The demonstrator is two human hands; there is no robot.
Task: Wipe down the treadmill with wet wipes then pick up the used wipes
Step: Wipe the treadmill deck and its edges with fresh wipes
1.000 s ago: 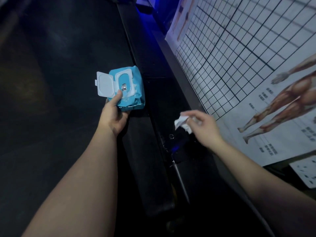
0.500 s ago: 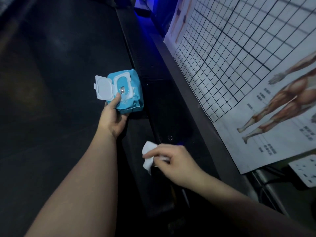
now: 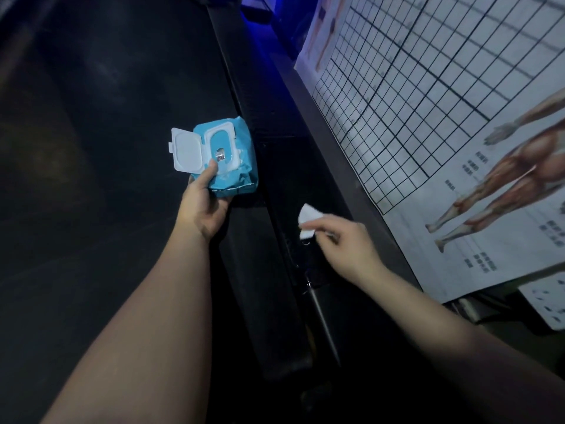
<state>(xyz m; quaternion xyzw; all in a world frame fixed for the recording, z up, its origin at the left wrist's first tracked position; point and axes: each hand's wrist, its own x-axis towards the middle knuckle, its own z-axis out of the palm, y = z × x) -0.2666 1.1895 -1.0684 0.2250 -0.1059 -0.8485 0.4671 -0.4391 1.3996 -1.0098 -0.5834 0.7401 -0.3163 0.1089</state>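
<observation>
Lighting dim; detail in the dark areas is poor.

Left of frame: the treadmill belt (image 3: 91, 148), black, fills the left half from top to bottom. Your left forearm runs up from the bottom edge across it.

Centre left: your left hand (image 3: 204, 206) holds the pack (image 3: 235, 166), a blue soft pack of wipes, over the right edge of the belt. The thumb lies on its top face by the opening and the fingers are curled underneath it. The white lid (image 3: 186, 151) is flipped open to the left. The opening shows something small and shiny; you cannot tell what it is.

Centre: the side rail (image 3: 260, 286), dark, runs from the top of frame down to the lower centre, just right of the pack. A thin metal rod (image 3: 324, 325) lies along its right side, low in the frame.

Centre right: your right hand (image 3: 345, 243) pinches the wipe (image 3: 307, 220), white and crumpled, between thumb and fingertips. The wipe sits at the dark treadmill surface just right of the rail; whether it presses on that surface, you cannot tell. The hand is slightly blurred.

Right: a chart (image 3: 428, 117) with a black grid covers the upper right. A muscle figure (image 3: 504, 185) with small text labels is printed on its lower part.

Top centre: a blue glow (image 3: 256, 7).
</observation>
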